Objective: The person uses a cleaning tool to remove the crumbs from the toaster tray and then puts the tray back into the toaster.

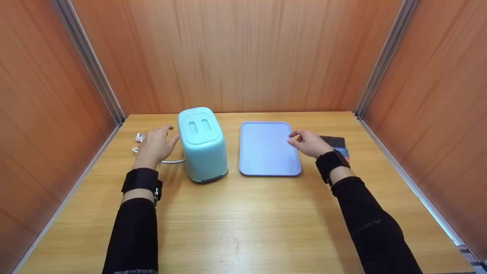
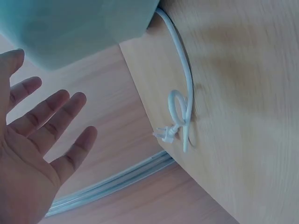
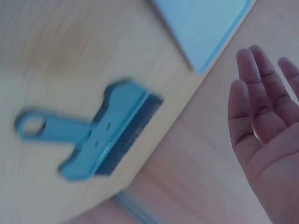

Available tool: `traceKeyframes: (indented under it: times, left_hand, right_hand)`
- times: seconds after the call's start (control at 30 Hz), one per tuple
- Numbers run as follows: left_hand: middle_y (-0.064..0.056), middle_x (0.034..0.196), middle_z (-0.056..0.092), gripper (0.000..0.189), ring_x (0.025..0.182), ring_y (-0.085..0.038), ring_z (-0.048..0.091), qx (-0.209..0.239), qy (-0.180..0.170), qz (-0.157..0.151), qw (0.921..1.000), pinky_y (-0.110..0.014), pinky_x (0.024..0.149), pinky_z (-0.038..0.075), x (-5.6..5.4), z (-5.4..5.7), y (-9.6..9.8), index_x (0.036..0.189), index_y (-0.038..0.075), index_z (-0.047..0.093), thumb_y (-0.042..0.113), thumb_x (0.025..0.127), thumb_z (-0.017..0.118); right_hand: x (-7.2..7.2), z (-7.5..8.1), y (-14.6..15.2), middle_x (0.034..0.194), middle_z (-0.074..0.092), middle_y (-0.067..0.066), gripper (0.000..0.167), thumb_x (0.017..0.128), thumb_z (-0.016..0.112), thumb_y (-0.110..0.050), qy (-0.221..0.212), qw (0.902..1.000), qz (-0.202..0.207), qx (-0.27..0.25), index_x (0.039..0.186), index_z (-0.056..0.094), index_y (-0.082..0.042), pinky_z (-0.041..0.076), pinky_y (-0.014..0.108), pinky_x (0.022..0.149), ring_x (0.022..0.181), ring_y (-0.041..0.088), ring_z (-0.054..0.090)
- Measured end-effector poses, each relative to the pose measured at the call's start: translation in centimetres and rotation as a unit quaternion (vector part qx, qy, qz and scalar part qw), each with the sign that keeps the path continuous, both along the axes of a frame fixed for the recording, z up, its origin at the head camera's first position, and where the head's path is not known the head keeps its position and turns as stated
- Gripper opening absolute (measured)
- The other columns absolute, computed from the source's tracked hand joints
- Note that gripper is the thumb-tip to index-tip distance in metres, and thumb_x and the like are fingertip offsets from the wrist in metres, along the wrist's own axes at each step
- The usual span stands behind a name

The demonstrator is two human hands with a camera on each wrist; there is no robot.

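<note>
A light-blue toaster (image 1: 203, 152), its top showing two recessed slots, stands left of centre. To its left my left hand (image 1: 155, 146) hovers with fingers loosely bent, touching nothing; the left wrist view shows that palm (image 2: 28, 154) spread near the toaster's side (image 2: 79, 32). A lavender tray (image 1: 269, 149) lies flat to the right of the toaster. Over the tray's right edge is my right hand (image 1: 310, 144), holding nothing. Beside and partly behind that hand lies a blue brush (image 3: 105, 130) with dark bristles (image 1: 335, 141); the right wrist view shows its whole shape, with a ring-ended handle.
A white cord (image 2: 184, 60) runs from the toaster, loops, and ends in a plug (image 2: 166, 134) on the left of the table. Wood-grain panels (image 1: 236, 57) enclose the wooden table (image 1: 236, 220) at the back and both sides.
</note>
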State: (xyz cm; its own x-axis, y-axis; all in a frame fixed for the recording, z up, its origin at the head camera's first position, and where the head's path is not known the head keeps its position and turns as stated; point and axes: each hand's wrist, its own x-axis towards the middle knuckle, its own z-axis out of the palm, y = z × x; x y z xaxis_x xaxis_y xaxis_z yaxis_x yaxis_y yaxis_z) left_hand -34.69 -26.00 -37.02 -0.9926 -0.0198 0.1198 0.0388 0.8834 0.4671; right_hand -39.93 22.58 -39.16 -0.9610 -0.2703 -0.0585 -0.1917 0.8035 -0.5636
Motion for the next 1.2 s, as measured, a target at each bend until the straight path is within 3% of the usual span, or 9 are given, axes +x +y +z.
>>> traceKeyframes:
  times: [0.17,0.37,0.57,0.77,0.93,1.07,1.2]
  left_hand:
    - [-0.027,0.154,0.056,0.054,0.139,-0.048,0.056,0.031,0.041,-0.010,0.9986,-0.067,0.110,0.050,1.0,0.0,1.2,0.157,0.007,0.049,0.039,0.114,0.051]
    - [-0.024,0.153,0.054,0.052,0.133,-0.044,0.060,0.055,0.128,-0.018,0.9901,-0.065,0.109,0.053,2.8,-0.6,2.6,0.155,0.009,0.052,0.039,0.113,0.055]
    - [-0.022,0.144,0.057,0.051,0.125,-0.041,0.064,0.072,0.221,-0.021,0.9723,-0.060,0.106,0.056,5.2,-2.5,4.5,0.148,0.006,0.058,0.033,0.107,0.068]
    - [-0.022,0.149,0.052,0.055,0.136,-0.042,0.057,0.084,0.246,-0.027,0.9652,-0.063,0.109,0.053,7.1,-4.7,6.0,0.147,0.007,0.058,0.029,0.101,0.077]
    - [-0.022,0.160,0.043,0.059,0.143,-0.045,0.050,0.069,0.244,-0.030,0.9669,-0.066,0.110,0.052,7.6,-6.1,6.9,0.151,0.011,0.055,0.026,0.100,0.079]
    - [-0.023,0.166,0.037,0.063,0.147,-0.047,0.047,0.054,0.246,-0.035,0.9672,-0.066,0.110,0.052,7.4,-6.9,7.4,0.155,0.013,0.053,0.025,0.099,0.079]
    - [-0.025,0.167,0.035,0.063,0.145,-0.048,0.048,0.036,0.265,-0.040,0.9627,-0.066,0.111,0.052,7.1,-7.4,8.0,0.156,0.015,0.053,0.024,0.099,0.080]
  right_hand:
    - [1.1,-1.3,-3.1,0.099,0.074,0.012,0.036,0.110,0.061,-0.033,0.029,0.9969,0.059,-0.042,0.134,0.067,-0.006,0.050,0.029,0.076,0.098,0.038,0.072]
    - [2.4,-2.6,-6.1,0.106,0.075,0.024,0.035,0.111,0.060,-0.029,0.003,0.9901,0.100,-0.098,0.133,0.067,-0.002,0.049,0.028,0.076,0.103,0.044,0.074]
    - [3.6,-4.1,-8.4,0.108,0.077,0.022,0.035,0.112,0.059,-0.031,-0.023,0.9858,0.122,-0.113,0.132,0.068,-0.003,0.054,0.028,0.080,0.099,0.037,0.077]
    - [4.6,-5.9,-10.7,0.101,0.078,0.014,0.036,0.111,0.060,-0.032,-0.080,0.9779,0.114,-0.156,0.130,0.069,-0.002,0.062,0.038,0.084,0.092,0.028,0.078]
    - [5.7,-7.2,-12.9,0.093,0.078,0.011,0.034,0.110,0.062,-0.028,-0.132,0.9619,0.085,-0.224,0.124,0.068,0.003,0.060,0.028,0.069,0.077,0.014,0.075]
    - [6.8,-7.8,-14.7,0.087,0.077,0.009,0.033,0.110,0.063,-0.022,-0.176,0.9402,0.062,-0.285,0.123,0.066,0.009,0.056,0.022,0.057,0.067,0.009,0.071]
    - [7.5,-8.4,-16.4,0.082,0.073,0.005,0.033,0.110,0.062,-0.017,-0.210,0.9178,0.048,-0.333,0.124,0.065,0.012,0.057,0.020,0.056,0.064,0.008,0.070]
